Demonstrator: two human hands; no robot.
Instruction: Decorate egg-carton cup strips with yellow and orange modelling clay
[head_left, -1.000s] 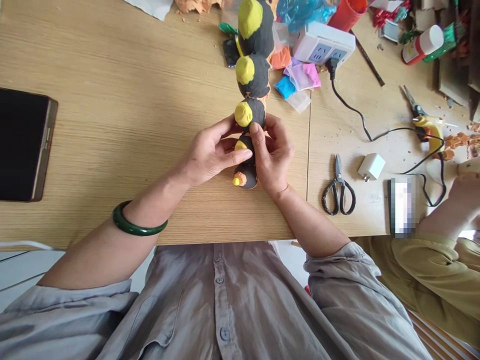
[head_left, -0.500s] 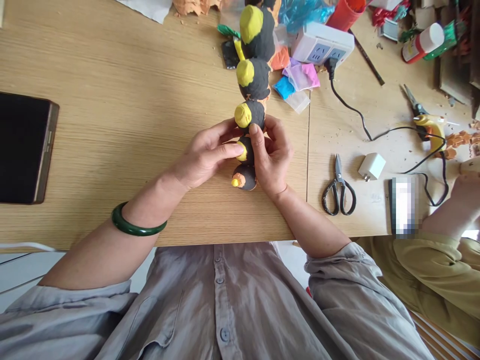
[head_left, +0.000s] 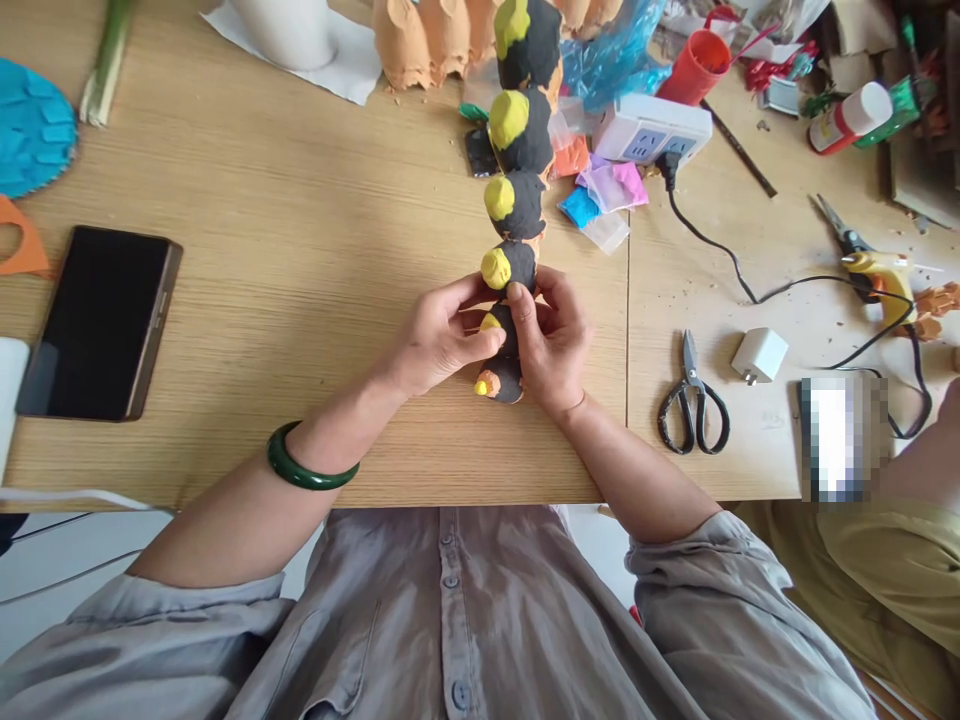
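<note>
We hold the strip (head_left: 525,205) over the counter (head_left: 300,200), its near end close to the front edge, its length running toward the back; whether it rests there, we cannot tell. Our left grip (head_left: 439,335) pinches the second bump (head_left: 510,325) from the near end, thumb against its yellow cap (head_left: 490,322); our right grip (head_left: 555,345) clasps the right side, thumb on the black coat (head_left: 523,263). We judge it light, bendable between bumps, its coating soft and easily dented. Broad finger support underneath suits it best.
</note>
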